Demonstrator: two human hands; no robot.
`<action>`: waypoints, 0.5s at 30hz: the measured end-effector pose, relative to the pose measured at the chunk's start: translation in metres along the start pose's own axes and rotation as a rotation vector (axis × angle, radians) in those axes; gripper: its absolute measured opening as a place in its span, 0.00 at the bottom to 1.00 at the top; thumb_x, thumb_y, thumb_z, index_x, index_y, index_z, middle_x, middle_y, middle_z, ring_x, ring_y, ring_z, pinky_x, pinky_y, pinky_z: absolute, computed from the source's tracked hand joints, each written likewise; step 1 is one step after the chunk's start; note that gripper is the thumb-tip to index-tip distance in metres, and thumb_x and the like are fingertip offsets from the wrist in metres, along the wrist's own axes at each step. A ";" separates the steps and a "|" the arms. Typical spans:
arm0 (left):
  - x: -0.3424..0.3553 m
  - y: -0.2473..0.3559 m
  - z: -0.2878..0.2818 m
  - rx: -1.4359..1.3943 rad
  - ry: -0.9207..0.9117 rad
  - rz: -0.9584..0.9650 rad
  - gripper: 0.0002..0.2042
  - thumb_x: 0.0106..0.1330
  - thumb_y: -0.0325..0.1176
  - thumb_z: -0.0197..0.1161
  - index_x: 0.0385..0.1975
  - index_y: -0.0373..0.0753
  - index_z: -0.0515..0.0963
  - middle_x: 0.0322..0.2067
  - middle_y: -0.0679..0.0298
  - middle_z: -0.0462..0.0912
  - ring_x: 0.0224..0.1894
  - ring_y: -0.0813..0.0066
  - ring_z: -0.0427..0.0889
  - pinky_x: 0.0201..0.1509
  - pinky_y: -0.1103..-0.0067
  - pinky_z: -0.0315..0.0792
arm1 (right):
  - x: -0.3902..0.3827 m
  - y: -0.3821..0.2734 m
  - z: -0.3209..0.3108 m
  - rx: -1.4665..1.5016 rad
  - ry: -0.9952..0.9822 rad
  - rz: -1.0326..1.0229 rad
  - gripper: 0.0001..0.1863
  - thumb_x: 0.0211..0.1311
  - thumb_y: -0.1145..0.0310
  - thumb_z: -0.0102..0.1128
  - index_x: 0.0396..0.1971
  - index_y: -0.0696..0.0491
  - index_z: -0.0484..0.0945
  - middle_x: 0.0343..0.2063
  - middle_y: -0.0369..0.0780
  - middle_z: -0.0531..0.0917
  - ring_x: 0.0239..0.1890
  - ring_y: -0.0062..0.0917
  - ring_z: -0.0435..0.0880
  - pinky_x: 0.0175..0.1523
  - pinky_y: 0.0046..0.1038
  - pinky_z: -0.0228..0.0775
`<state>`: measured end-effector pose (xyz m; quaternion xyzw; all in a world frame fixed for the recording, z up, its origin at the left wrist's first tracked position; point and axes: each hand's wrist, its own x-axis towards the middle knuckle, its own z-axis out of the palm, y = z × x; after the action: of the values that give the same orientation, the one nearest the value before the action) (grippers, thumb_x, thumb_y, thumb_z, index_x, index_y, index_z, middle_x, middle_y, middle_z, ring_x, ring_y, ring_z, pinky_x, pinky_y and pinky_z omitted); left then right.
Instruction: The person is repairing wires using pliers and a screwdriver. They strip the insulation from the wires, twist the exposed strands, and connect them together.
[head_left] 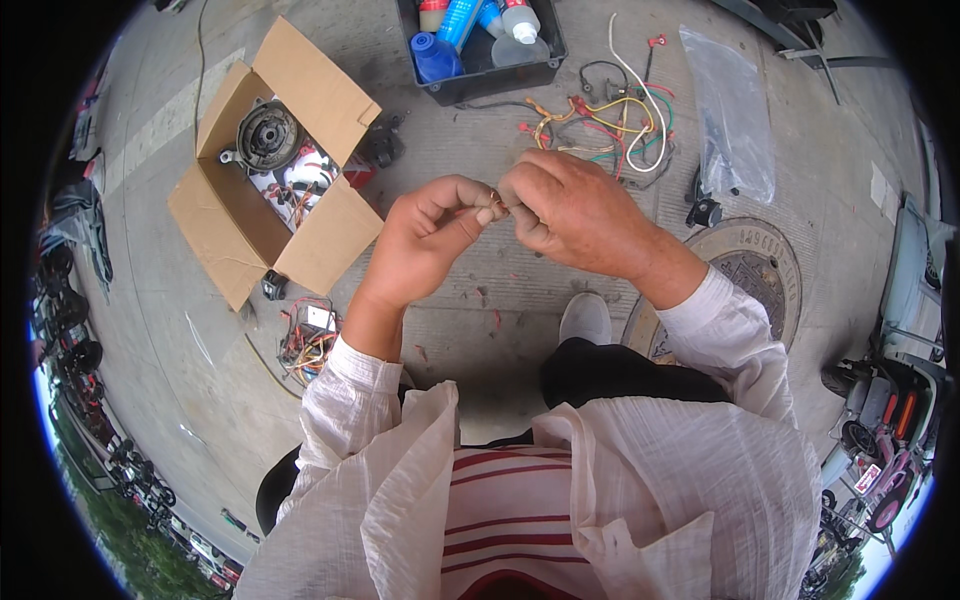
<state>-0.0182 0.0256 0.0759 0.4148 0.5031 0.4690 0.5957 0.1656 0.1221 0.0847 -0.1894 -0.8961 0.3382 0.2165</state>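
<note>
My left hand (435,230) pinches a thin wire (498,205) between thumb and fingertips, with a fine loose length hanging by the thumb. My right hand (565,215) meets it at the fingertips, fingers curled and closed on the same small piece, whose end is mostly hidden. Beyond them on the concrete lies a tangle of coloured wires with connectors (630,125). Small red scraps (497,320) lie below my hands, and another bundle of wires with a white block (320,320) lies left of my left forearm.
An open cardboard box (335,250) holds a round metal part (268,135). A black crate (480,88) with bottles stands ahead. A plastic bag (725,120), a manhole cover (780,270) and parked scooters (880,420) are rightward. My white shoe (585,320) shows below.
</note>
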 end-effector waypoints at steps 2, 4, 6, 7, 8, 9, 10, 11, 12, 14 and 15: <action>0.000 0.001 0.001 0.008 -0.011 -0.006 0.03 0.67 0.23 0.58 0.37 0.32 0.77 0.37 0.63 0.82 0.43 0.78 0.78 0.50 0.79 0.71 | -0.001 0.000 -0.001 -0.006 -0.021 0.004 0.12 0.46 0.76 0.61 0.29 0.56 0.67 0.29 0.43 0.73 0.33 0.41 0.78 0.37 0.40 0.70; 0.000 0.002 0.001 0.011 -0.019 -0.008 0.03 0.67 0.23 0.58 0.37 0.33 0.77 0.38 0.63 0.82 0.43 0.77 0.78 0.51 0.78 0.71 | -0.002 0.001 -0.001 -0.010 -0.012 0.005 0.12 0.46 0.76 0.61 0.29 0.56 0.68 0.29 0.43 0.73 0.33 0.41 0.78 0.37 0.40 0.70; 0.000 0.002 0.002 0.013 -0.020 -0.010 0.03 0.67 0.23 0.58 0.37 0.33 0.77 0.38 0.63 0.82 0.43 0.77 0.78 0.51 0.78 0.71 | -0.002 0.000 -0.001 -0.003 -0.009 0.007 0.12 0.46 0.77 0.61 0.29 0.56 0.68 0.29 0.43 0.73 0.32 0.41 0.78 0.36 0.40 0.70; 0.000 0.002 0.002 0.013 -0.020 -0.008 0.03 0.67 0.23 0.58 0.37 0.33 0.77 0.38 0.63 0.82 0.43 0.77 0.78 0.51 0.78 0.71 | -0.002 0.000 -0.001 0.000 -0.008 0.008 0.11 0.46 0.77 0.61 0.29 0.55 0.68 0.28 0.43 0.73 0.32 0.41 0.78 0.36 0.40 0.70; 0.000 0.002 0.002 0.013 -0.021 -0.006 0.03 0.67 0.23 0.58 0.37 0.33 0.77 0.38 0.63 0.82 0.43 0.77 0.78 0.51 0.78 0.71 | -0.002 0.000 -0.002 0.000 -0.003 0.010 0.11 0.46 0.77 0.61 0.29 0.55 0.68 0.28 0.43 0.73 0.32 0.41 0.78 0.35 0.39 0.70; 0.000 0.002 0.002 0.013 -0.022 -0.004 0.03 0.67 0.23 0.58 0.37 0.33 0.77 0.38 0.63 0.82 0.43 0.77 0.78 0.51 0.78 0.71 | -0.002 0.000 -0.002 0.001 0.001 0.013 0.11 0.46 0.77 0.61 0.29 0.55 0.68 0.28 0.43 0.73 0.32 0.41 0.78 0.35 0.39 0.70; 0.000 0.002 0.002 0.009 -0.021 -0.006 0.03 0.67 0.23 0.58 0.37 0.33 0.76 0.38 0.63 0.82 0.43 0.77 0.78 0.51 0.78 0.71 | -0.002 -0.001 -0.002 0.001 0.006 0.015 0.11 0.46 0.77 0.61 0.29 0.55 0.68 0.28 0.43 0.73 0.32 0.41 0.78 0.35 0.39 0.70; 0.000 0.002 0.003 0.005 -0.021 -0.008 0.03 0.67 0.23 0.58 0.37 0.33 0.76 0.38 0.62 0.82 0.43 0.77 0.78 0.51 0.78 0.71 | -0.002 -0.001 -0.002 0.004 0.015 0.011 0.11 0.46 0.77 0.60 0.29 0.55 0.68 0.28 0.43 0.73 0.32 0.41 0.78 0.35 0.39 0.70; 0.000 0.003 0.003 0.001 -0.021 -0.009 0.03 0.67 0.23 0.58 0.37 0.33 0.76 0.38 0.62 0.82 0.43 0.77 0.78 0.51 0.78 0.71 | -0.002 -0.001 -0.002 0.006 0.024 0.007 0.11 0.46 0.77 0.60 0.29 0.55 0.68 0.28 0.43 0.73 0.31 0.41 0.78 0.34 0.39 0.70; 0.001 0.002 0.004 -0.019 -0.009 0.007 0.03 0.66 0.23 0.59 0.37 0.32 0.77 0.37 0.63 0.82 0.43 0.79 0.79 0.50 0.80 0.72 | -0.002 -0.001 -0.002 0.007 0.036 0.004 0.10 0.47 0.77 0.60 0.28 0.55 0.68 0.27 0.43 0.73 0.31 0.41 0.78 0.34 0.39 0.70; 0.001 0.001 0.004 -0.029 -0.004 0.015 0.04 0.66 0.23 0.60 0.37 0.32 0.78 0.37 0.64 0.83 0.43 0.80 0.79 0.49 0.81 0.72 | -0.002 -0.001 -0.003 0.006 0.038 0.005 0.10 0.47 0.77 0.60 0.28 0.55 0.68 0.27 0.43 0.73 0.31 0.41 0.78 0.34 0.39 0.70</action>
<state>-0.0142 0.0265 0.0776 0.4110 0.4921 0.4799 0.5988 0.1686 0.1218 0.0865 -0.1973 -0.8903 0.3376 0.2333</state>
